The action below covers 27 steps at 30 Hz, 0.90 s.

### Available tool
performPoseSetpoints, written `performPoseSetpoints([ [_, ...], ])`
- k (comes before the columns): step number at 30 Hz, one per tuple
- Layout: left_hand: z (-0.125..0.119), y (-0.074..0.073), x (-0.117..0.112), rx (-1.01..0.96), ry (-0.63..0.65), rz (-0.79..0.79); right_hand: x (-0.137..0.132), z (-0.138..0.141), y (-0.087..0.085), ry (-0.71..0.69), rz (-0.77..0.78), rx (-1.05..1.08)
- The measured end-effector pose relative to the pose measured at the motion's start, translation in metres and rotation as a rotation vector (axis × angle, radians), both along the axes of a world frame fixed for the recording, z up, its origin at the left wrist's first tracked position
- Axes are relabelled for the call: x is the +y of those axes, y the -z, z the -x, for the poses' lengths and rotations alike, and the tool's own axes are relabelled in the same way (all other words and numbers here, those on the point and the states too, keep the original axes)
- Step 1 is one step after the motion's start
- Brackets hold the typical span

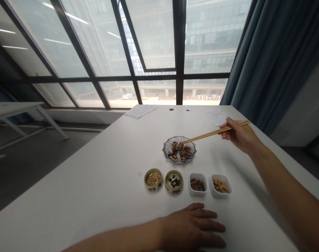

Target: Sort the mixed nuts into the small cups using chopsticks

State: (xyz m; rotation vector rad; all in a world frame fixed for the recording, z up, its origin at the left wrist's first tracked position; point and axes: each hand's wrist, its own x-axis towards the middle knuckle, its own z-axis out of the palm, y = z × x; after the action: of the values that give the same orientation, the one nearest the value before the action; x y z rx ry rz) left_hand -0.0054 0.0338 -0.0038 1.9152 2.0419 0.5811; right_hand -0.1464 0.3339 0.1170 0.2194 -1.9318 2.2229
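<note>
My right hand (236, 134) is closed around a pair of wooden chopsticks (209, 133). Their tips reach into a scalloped glass bowl (164, 151) that holds a mix of dark and light brown dried pieces (184, 151). Whether the tips pinch a piece is too small to tell. My left hand (195, 224) lies flat on the table with its fingers spread, just in front of the small containers. These stand in a row: a round bowl (153, 190) of peanuts, a round bowl (174, 191) with dark pieces, a white square dish (197, 193) of brown sticks, and another white dish (221, 196) of tan pieces.
Everything stands on a white table (96, 182). Papers (141, 111) lie at its far left and a sheet (214, 116) at its far right. A small dark disc (171, 109) sits near the back edge. Windows rise behind; a blue curtain (267, 63) hangs at right.
</note>
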Motion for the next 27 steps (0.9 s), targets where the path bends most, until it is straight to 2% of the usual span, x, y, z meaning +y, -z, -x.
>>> performPoseSetpoints([
  [5,0.000,0.001,0.000,0.018,0.011,0.000,-0.011,0.000,0.006,0.043,-0.045,0.015],
  [15,0.000,0.000,0.001,0.025,0.014,0.000,-0.030,0.000,0.021,0.090,-0.303,0.083],
  [21,0.000,-0.001,0.001,0.052,0.013,-0.013,-0.035,0.008,0.036,0.084,-0.332,0.076],
  [27,0.001,-0.001,0.000,0.065,0.017,-0.014,-0.039,0.010,0.043,0.075,-0.335,0.092],
])
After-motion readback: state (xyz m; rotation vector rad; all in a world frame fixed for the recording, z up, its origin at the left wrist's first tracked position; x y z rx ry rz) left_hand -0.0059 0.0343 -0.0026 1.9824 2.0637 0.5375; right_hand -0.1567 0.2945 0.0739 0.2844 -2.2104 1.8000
